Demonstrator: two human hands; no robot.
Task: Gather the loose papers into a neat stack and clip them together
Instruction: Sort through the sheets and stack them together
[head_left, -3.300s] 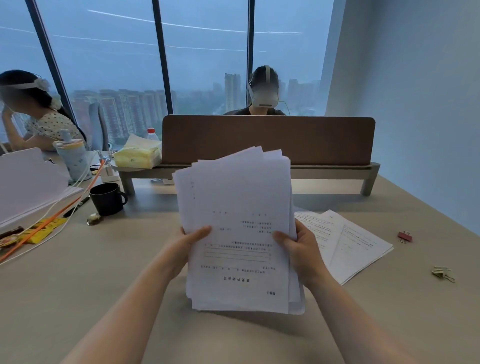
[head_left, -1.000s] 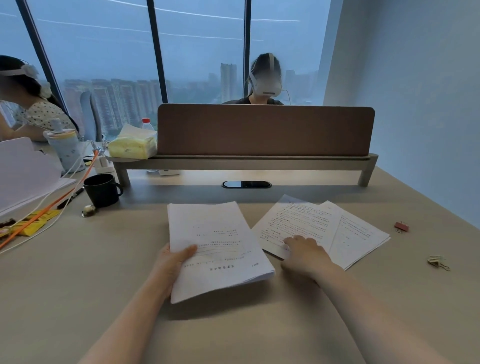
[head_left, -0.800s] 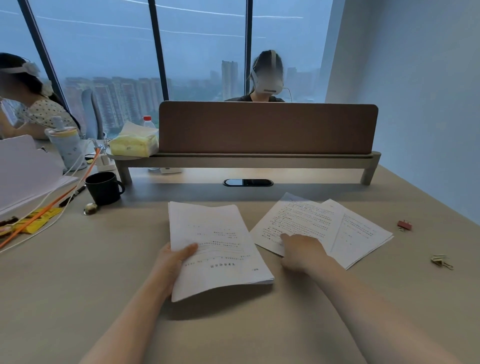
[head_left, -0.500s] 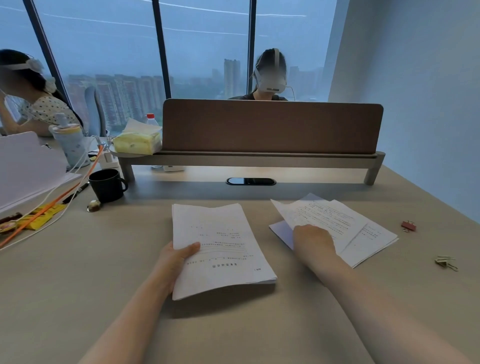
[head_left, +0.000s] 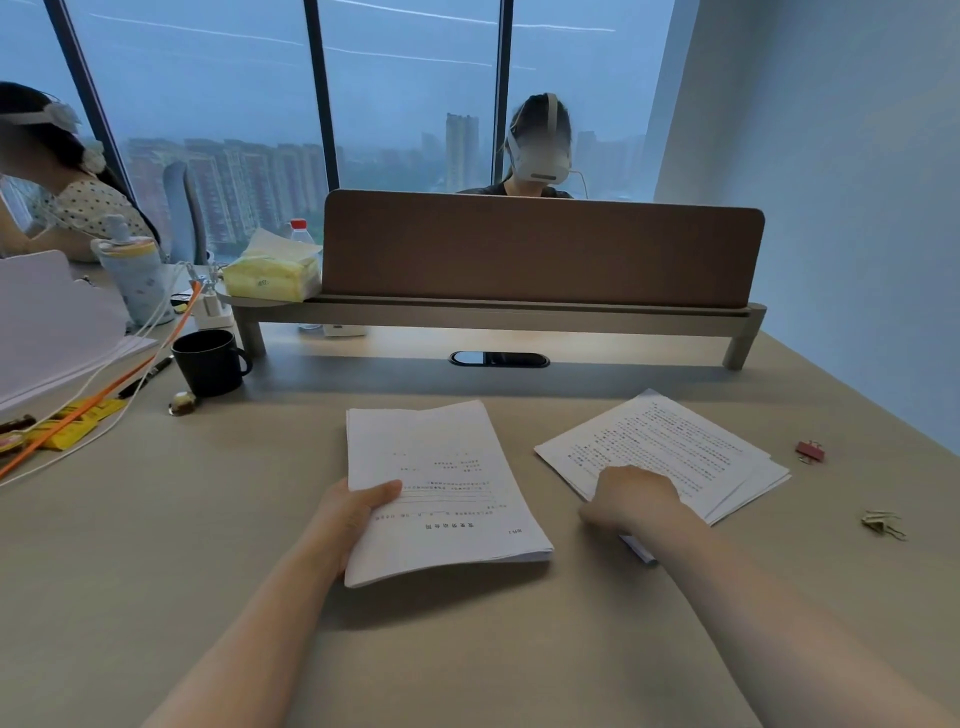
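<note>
A thick stack of white printed papers (head_left: 447, 488) lies in front of me, its near right corner lifted off the desk. My left hand (head_left: 353, 514) grips its left edge, thumb on top. To the right lie several loose printed sheets (head_left: 670, 452), fanned and overlapping. My right hand (head_left: 631, 496) rests on their near left edge with its fingers curled down onto the paper; whether it pinches a sheet is hidden. A red binder clip (head_left: 810, 451) and a gold binder clip (head_left: 883, 524) lie on the desk at the far right.
A brown divider panel (head_left: 540, 249) on a low shelf crosses the back of the desk (head_left: 467, 649). At the left stand a black mug (head_left: 208, 361), a tissue pack (head_left: 272, 273), cables and another paper pile (head_left: 52, 332). Two people sit beyond.
I laid the stack down from an upright two-handed hold. My right hand left it, reached the loose sheets and dragged them together toward me; they now overlap more closely.
</note>
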